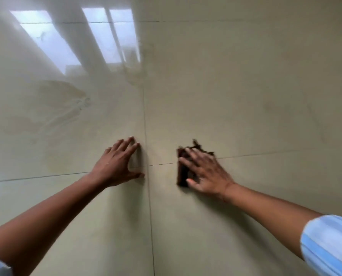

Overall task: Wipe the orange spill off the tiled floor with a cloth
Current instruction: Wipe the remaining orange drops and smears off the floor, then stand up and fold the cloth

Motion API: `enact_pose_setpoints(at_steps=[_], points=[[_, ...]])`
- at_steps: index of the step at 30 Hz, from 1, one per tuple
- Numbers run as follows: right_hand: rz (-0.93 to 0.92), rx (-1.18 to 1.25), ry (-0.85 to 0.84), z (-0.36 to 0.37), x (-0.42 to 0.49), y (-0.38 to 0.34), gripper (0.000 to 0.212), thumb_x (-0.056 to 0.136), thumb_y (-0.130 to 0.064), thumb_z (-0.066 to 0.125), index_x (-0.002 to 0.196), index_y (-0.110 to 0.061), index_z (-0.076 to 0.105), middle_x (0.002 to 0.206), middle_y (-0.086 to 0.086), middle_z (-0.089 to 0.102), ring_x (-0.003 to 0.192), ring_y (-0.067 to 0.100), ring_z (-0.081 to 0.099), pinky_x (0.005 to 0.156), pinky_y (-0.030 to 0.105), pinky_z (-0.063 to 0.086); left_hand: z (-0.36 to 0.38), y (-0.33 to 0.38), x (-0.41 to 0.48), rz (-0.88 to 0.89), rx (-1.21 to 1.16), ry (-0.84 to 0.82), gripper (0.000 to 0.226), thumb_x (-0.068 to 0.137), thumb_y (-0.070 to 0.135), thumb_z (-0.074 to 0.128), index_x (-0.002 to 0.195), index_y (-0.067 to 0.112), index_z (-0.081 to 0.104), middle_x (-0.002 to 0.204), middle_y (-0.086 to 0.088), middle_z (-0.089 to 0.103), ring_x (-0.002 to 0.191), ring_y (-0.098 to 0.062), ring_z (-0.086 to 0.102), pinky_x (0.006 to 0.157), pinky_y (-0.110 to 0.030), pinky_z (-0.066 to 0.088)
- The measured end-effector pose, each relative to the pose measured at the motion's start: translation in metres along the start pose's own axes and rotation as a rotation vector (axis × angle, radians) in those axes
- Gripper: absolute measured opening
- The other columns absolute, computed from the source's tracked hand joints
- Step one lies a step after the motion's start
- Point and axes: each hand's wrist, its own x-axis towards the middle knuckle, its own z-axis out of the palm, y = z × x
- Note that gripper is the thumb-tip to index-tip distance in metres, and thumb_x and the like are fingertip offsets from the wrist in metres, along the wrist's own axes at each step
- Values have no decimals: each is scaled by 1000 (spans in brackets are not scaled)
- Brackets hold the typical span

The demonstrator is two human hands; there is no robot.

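My right hand (206,172) lies flat on a dark brown cloth (183,174), pressing it onto the glossy beige tiled floor (245,96) just right of a grout crossing. The cloth's frayed edge sticks out beyond my fingertips. My left hand (117,164) rests palm-down on the floor to the left of the vertical grout line, fingers spread and holding nothing. Faint yellowish-orange smears (62,108) spread over the tile at the left, with wet streaks. A paler trace (167,172) shows between my hands.
Window reflections (98,36) glare on the far left tiles. Grout lines (148,196) cross between my hands. Light blue striped sleeves (329,246) show at the lower corners.
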Motion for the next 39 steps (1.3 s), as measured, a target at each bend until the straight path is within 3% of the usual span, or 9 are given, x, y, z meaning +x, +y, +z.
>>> enact_pose_setpoints(at_steps=[5,11,15,18,21,27,30,33,39], points=[[774,14,60,-25,-50,90,67,91,-53,38,150,-27,21,159,8,14,145,28,15,113,47,17,13,112,44,222,12,9,100,77,69,57,153,20,14,162,-5,5,149,-26,4,119,-41,11],[1134,119,276,9,-132,23,51,85,-39,45,131,-18,52,139,14,48,124,36,46,94,52,41,29,219,37,385,-31,-156,94,81,62,58,152,18,16,162,-4,10,149,-24,8,119,-40,15],[1094,247,156,9,-164,-37,41,83,-21,62,124,-18,56,131,9,50,121,35,46,93,47,43,24,240,-9,319,-45,-302,83,84,57,59,150,18,26,158,-4,24,146,-23,20,116,-41,24],[1107,708,41,-22,-170,-70,33,91,-16,53,123,-22,56,125,5,56,116,26,52,94,34,45,2,241,-51,203,-134,-393,59,90,46,57,139,15,46,143,-7,49,130,-26,46,104,-38,41],[1181,1172,56,-91,-180,-100,23,91,-19,55,113,-24,62,106,1,67,95,18,62,81,23,47,-45,248,-97,104,-274,-426,27,96,25,51,115,12,66,117,-8,67,109,-28,61,89,-36,50],[1123,1372,241,-295,-217,-136,24,80,-29,72,103,-24,68,101,1,70,96,19,67,86,33,54,-215,304,-182,-139,-854,-502,20,94,27,60,109,15,65,92,-5,68,79,-19,62,65,-28,43],[1053,1454,312,-406,-237,-144,35,77,-22,76,110,-18,65,104,8,69,97,23,67,89,43,54,-316,338,-220,-101,-1047,-478,9,95,18,58,100,18,66,83,-2,64,76,-15,61,66,-24,48],[997,1515,395,-536,-261,-155,44,80,-12,74,121,-15,58,104,7,64,90,20,64,79,38,53,-427,374,-262,-4,-1156,-410,19,98,12,48,108,14,64,90,-3,66,80,-15,64,67,-26,52],[872,1414,564,-753,-298,-202,48,79,-9,74,123,-13,57,107,7,66,94,21,64,80,36,52,-631,417,-351,307,-1130,-333,20,98,8,45,102,16,63,90,-3,65,80,-15,64,62,-26,53]])
